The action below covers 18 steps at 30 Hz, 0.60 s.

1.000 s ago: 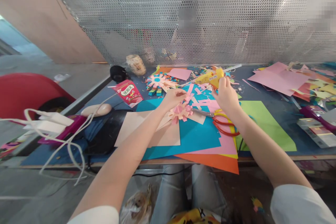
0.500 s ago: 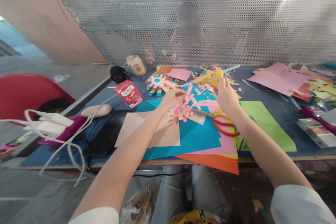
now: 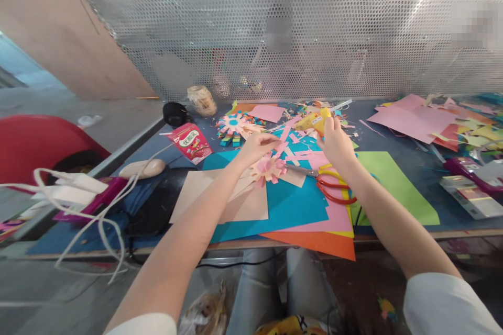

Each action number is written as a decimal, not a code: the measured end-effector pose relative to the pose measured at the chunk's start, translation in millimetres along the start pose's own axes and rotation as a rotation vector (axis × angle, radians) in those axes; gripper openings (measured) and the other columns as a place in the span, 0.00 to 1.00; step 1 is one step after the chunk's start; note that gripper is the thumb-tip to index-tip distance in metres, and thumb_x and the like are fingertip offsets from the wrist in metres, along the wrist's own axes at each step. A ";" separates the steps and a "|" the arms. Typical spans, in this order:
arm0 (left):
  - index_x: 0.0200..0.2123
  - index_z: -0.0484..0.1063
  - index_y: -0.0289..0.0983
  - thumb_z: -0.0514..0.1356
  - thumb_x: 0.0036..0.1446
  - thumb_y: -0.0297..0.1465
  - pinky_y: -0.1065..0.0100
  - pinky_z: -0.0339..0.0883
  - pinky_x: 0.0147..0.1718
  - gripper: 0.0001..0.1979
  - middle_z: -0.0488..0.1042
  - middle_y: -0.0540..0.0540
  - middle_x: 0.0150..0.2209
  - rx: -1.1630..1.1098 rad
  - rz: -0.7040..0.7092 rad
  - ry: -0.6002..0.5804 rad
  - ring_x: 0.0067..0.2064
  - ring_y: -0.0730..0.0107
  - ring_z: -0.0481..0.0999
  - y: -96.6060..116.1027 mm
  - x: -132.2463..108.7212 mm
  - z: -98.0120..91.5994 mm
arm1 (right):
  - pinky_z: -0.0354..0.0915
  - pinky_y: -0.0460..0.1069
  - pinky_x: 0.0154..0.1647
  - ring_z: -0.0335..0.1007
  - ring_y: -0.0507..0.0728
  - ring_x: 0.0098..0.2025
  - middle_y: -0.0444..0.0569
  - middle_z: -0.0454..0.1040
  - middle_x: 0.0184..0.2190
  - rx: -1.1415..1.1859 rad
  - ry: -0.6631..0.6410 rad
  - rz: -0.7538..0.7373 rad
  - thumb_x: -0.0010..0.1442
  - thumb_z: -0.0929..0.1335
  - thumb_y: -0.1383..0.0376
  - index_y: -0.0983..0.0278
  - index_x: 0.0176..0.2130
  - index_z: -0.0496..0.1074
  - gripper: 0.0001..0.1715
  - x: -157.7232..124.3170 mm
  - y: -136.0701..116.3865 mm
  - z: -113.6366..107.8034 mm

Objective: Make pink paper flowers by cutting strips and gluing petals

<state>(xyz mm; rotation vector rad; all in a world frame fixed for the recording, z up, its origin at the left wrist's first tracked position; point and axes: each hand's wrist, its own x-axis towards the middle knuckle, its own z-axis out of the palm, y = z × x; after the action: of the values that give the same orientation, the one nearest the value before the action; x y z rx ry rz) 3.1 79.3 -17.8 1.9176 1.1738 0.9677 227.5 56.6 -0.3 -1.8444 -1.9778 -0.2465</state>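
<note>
While my right hand [image 3: 335, 145] grips a yellow glue gun [image 3: 314, 121], my left hand [image 3: 257, 147] pinches a pink paper strip [image 3: 283, 136]. Red carton [image 3: 189, 141] bears white lettering.

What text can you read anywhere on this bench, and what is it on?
"优酸乳", as far as it can be read: white label on the red carton.
Sticker on the glue gun in the right hand: too small to read.
Print on the box at the right: blurred.
</note>
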 end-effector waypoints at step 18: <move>0.39 0.75 0.35 0.59 0.51 0.37 0.72 0.62 0.24 0.15 0.74 0.49 0.27 0.047 0.079 0.177 0.25 0.74 0.70 -11.4 -12.2 -55.0 | 0.52 0.60 0.50 0.61 0.65 0.50 0.56 0.70 0.46 0.035 -0.201 -0.159 0.59 0.60 0.52 0.64 0.44 0.67 0.22 -10.5 -20.5 25.7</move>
<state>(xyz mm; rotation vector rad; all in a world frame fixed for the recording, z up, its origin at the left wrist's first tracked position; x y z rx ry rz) -52.5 81.3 -3.2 1.9603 1.2370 1.1819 203.0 55.5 -24.5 -1.7510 -2.2541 -0.0739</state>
